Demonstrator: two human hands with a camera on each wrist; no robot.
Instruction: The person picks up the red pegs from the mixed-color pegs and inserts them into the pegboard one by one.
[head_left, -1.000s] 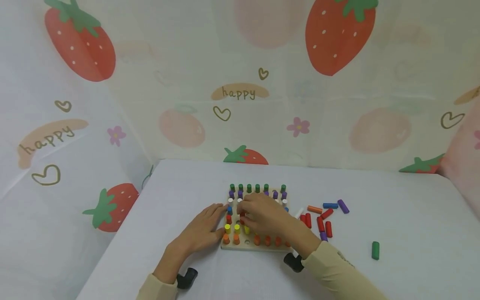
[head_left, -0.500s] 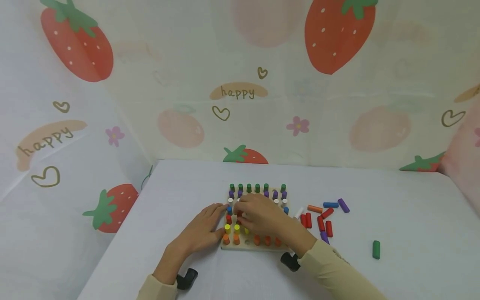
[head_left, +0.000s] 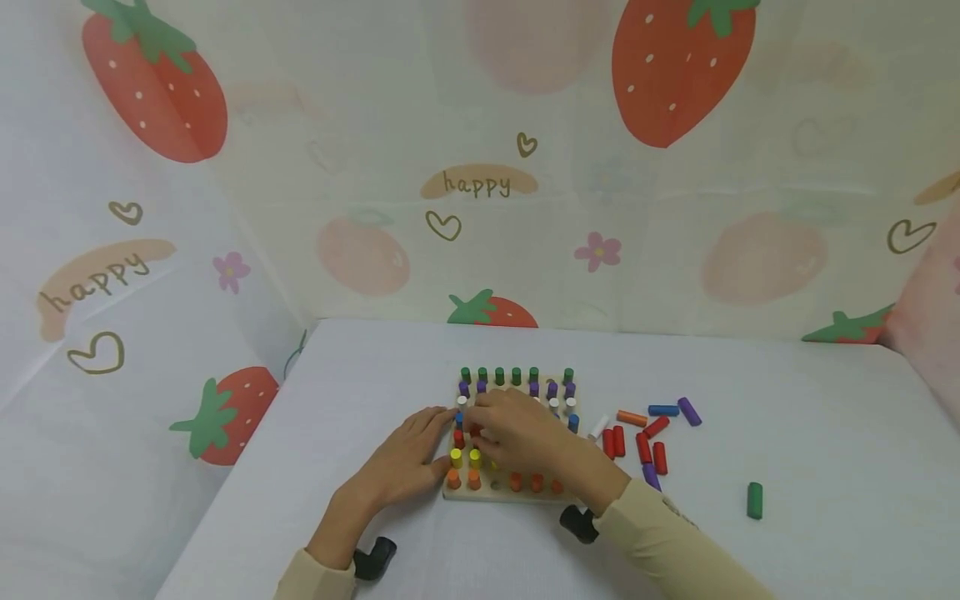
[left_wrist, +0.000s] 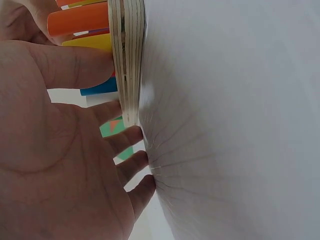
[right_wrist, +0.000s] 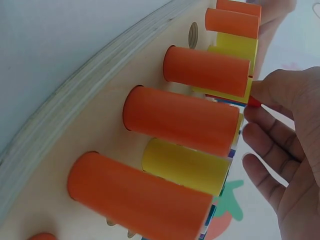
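Observation:
A wooden pegboard point(head_left: 517, 497) stands in the middle of the table, with rows of green, purple, white, blue, red, yellow and orange pegs. My left hand point(head_left: 405, 454) lies along the board's left side. In the left wrist view its thumb is against the board's edge point(left_wrist: 129, 65), and the other fingers reach down to the cloth. Over the red row, my right hand point(head_left: 517, 429) pinches a red peg point(right_wrist: 254, 102) between thumb and index finger; most of this peg is hidden behind orange and yellow pegs. An uncovered hole point(right_wrist: 193, 35) shows in the orange row.
To the right of the board lie several loose pegs: red pegs point(head_left: 643, 448), a blue peg point(head_left: 663, 410), an orange peg point(head_left: 632, 418), a purple peg point(head_left: 689, 412) and a white peg point(head_left: 598, 427). Farther right lies a green peg point(head_left: 754, 501). A strawberry-printed curtain point(head_left: 645, 208) hangs behind the table.
My right hand has shifted slightly left along the red row, from about the second peg position toward the left edge. The left hand stays in place at the board's side.

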